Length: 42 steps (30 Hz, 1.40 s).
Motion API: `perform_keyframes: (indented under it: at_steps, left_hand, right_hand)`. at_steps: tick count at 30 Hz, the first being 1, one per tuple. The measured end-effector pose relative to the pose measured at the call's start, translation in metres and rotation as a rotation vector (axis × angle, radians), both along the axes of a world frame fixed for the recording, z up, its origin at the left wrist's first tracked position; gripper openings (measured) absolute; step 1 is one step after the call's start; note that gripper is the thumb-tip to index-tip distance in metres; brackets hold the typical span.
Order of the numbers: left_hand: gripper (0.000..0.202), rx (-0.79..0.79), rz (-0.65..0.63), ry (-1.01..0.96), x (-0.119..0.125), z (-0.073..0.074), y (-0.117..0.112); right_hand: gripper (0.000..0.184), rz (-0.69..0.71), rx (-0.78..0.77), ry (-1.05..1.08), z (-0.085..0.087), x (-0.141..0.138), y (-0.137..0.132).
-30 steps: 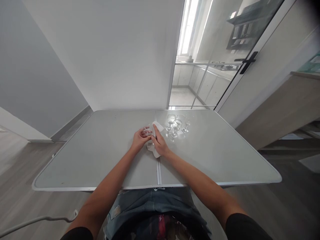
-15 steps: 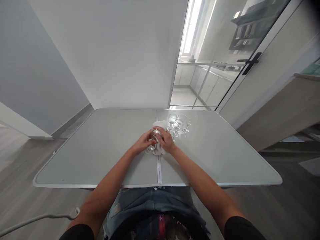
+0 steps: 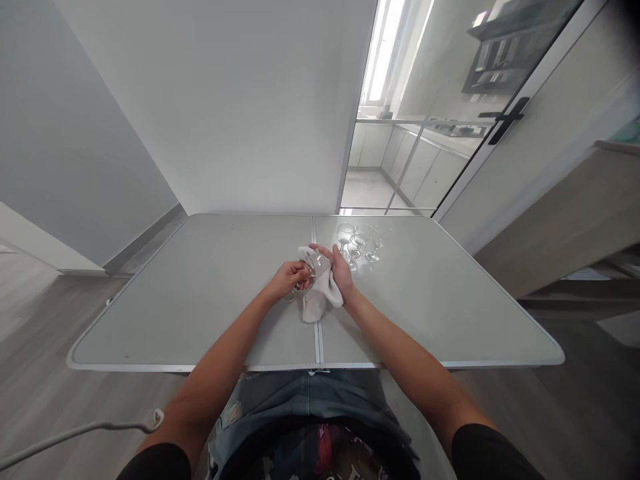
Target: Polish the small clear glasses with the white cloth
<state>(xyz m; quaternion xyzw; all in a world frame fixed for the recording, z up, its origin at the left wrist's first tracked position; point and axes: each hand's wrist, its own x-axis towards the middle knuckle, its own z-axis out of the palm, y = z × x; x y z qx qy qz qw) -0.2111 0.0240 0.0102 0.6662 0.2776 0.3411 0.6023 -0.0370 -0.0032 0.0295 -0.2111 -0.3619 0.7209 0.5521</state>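
Note:
My left hand is closed around a small clear stemmed glass, lifted a little above the grey folding table. My right hand holds a white cloth against the glass, fingers curled round it; the cloth's tail hangs down to the table. Most of the glass is hidden by hands and cloth. Three clear stemmed glasses stand upright just behind my right hand.
A seam runs down the table's middle. A white wall stands behind the table, and a glass sliding door with a black handle is at the back right. A white cable lies on the wood floor at left.
The glass went from resting on the table under my left hand to being lifted between both hands. My right hand brought the cloth up and wrapped it against the glass.

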Motion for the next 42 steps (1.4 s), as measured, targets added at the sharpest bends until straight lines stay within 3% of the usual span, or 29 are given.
perform_keyframes:
  at_steps: [3,5,9,12,14,18,21,24,26,29,32,34,38,40,42]
  left_hand:
    - [0.040,-0.018,-0.139,0.134,-0.005,0.009,-0.003]
    - [0.033,-0.020,-0.166,0.191,-0.006,0.014,-0.005]
    - [0.027,0.022,-0.065,0.251,-0.006,0.014,-0.006]
    - [0.028,0.049,0.028,0.232,-0.007,0.012,-0.006]
    - [0.030,0.065,0.043,0.221,-0.007,0.011,-0.007]
    - [0.031,0.083,-0.010,0.207,-0.006,0.012,-0.010]
    - [0.033,0.071,-0.041,0.162,-0.004,0.009,-0.010]
    - [0.041,0.035,0.042,0.052,0.000,0.001,-0.007]
    - [0.048,0.002,0.150,-0.028,0.006,-0.004,-0.003]
    - [0.049,-0.012,0.356,-0.096,0.015,-0.008,0.000]
    - [0.045,0.057,0.486,-0.060,0.019,-0.008,0.001]
    - [0.040,0.126,0.478,0.021,0.019,-0.008,0.000]
    - [0.024,0.304,0.452,0.142,0.017,-0.010,-0.002]
    - [0.025,0.364,0.465,0.187,0.017,-0.010,-0.003]
    - [0.029,0.387,0.454,0.246,0.016,-0.009,-0.005]
  right_hand:
    - [0.060,-0.028,0.147,-0.124,0.007,0.018,-0.002]
    - [0.056,-0.064,0.359,-0.342,0.011,0.031,-0.005]
    - [0.039,-0.081,0.953,-0.865,0.013,0.039,-0.003]
    - [0.035,-0.151,1.159,-1.007,0.010,0.033,0.000]
    - [0.039,-0.231,1.083,-1.008,0.008,0.028,0.000]
    - [0.054,-0.393,0.592,-0.806,0.009,0.022,0.000]
    - [0.063,-0.377,0.277,-0.515,0.009,0.018,0.001]
    - [0.067,-0.314,0.177,-0.359,0.005,0.006,0.001]
    - [0.072,-0.325,0.170,-0.373,-0.001,-0.006,0.000]
    - [0.070,-0.447,0.218,-0.521,-0.015,-0.021,-0.004]
    - [0.072,-0.570,0.457,-0.815,-0.024,-0.027,-0.009]
    - [0.073,-0.596,0.686,-1.031,-0.023,-0.026,-0.011]
    - [0.049,-0.570,1.058,-1.338,-0.010,-0.018,-0.008]
    - [0.042,-0.623,1.069,-1.397,-0.005,-0.015,-0.006]
    - [0.042,-0.727,0.956,-1.391,-0.002,-0.013,-0.004]
